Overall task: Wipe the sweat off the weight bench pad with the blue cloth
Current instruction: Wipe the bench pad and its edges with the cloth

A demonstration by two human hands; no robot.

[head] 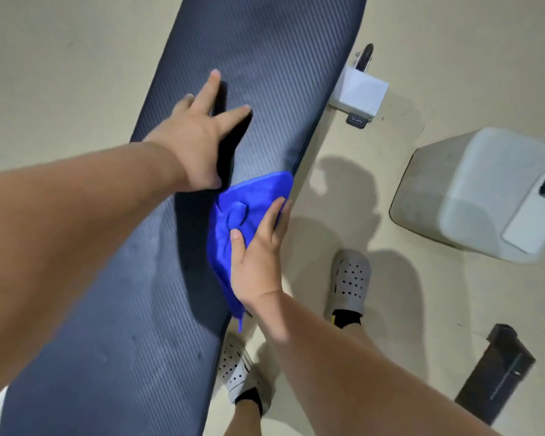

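Right hand (258, 259), fingers straight, presses blue cloth (255, 190) at the pad (265, 58) edge; left hand (199, 143) rests splayed farther up.

The dark ribbed bench pad (265, 58) runs from near left to far; the rumpled blue cloth (252, 196) lies on its right edge.

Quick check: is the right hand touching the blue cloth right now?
Touching. The head view shows the right hand flat on the blue cloth, thumb and fingers pressing it onto the bench pad.
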